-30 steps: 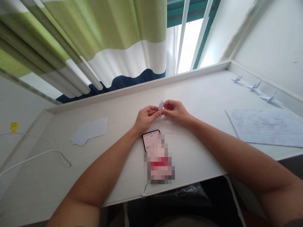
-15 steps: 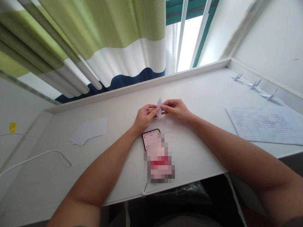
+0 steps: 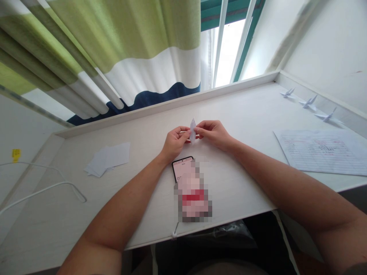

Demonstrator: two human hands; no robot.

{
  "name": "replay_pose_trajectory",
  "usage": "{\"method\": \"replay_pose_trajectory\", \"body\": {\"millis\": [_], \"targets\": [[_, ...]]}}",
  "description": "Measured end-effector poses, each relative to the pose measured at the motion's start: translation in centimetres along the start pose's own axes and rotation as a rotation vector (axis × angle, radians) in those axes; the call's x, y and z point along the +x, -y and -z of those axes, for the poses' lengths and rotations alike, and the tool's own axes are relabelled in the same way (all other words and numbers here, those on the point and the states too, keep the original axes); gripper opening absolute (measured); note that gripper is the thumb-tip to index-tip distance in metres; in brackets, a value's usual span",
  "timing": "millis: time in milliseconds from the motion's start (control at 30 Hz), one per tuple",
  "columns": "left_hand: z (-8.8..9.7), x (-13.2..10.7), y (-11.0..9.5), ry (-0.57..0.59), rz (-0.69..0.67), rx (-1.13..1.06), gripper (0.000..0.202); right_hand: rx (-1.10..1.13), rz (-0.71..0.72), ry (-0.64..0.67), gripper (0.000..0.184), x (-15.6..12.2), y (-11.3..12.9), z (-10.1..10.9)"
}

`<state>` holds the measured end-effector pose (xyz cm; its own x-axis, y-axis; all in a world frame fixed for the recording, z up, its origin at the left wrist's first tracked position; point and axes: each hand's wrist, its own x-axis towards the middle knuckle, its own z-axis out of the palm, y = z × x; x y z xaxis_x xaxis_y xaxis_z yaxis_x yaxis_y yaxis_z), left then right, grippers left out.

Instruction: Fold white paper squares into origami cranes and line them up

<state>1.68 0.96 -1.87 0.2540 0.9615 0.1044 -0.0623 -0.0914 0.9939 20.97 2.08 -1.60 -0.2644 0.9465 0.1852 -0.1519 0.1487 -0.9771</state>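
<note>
Folded paper (image 3: 193, 131) stands upright, pinched between the left hand (image 3: 174, 144) and right hand (image 3: 213, 134).

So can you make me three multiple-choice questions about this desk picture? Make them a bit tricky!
1. Where is the phone?
A. on the lined sheet
B. on the desk just below the left hand
C. on the white paper stack

2. How many paper cranes sit along the right side of the desk?
A. one
B. two
C. three

3. How is the folded white paper held?
A. pinched upright between both hands
B. in one hand only
C. not held, lying flat

Answers:
1. B, its top edge shows right under that hand, the rest is blurred.
2. C, three white cranes stand in a row.
3. A, the left hand and the right hand pinch it from either side.
</note>
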Motion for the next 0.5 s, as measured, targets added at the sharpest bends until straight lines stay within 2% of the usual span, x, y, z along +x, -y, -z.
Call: {"method": "replay_pose_trajectory", "body": {"millis": [500], "targets": [[-0.08, -0.02, -0.03, 0.004, 0.009, -0.012, 0.047, -0.032, 0.003, -0.012, 0.046, 0.17, -0.10, 0.20]]}}
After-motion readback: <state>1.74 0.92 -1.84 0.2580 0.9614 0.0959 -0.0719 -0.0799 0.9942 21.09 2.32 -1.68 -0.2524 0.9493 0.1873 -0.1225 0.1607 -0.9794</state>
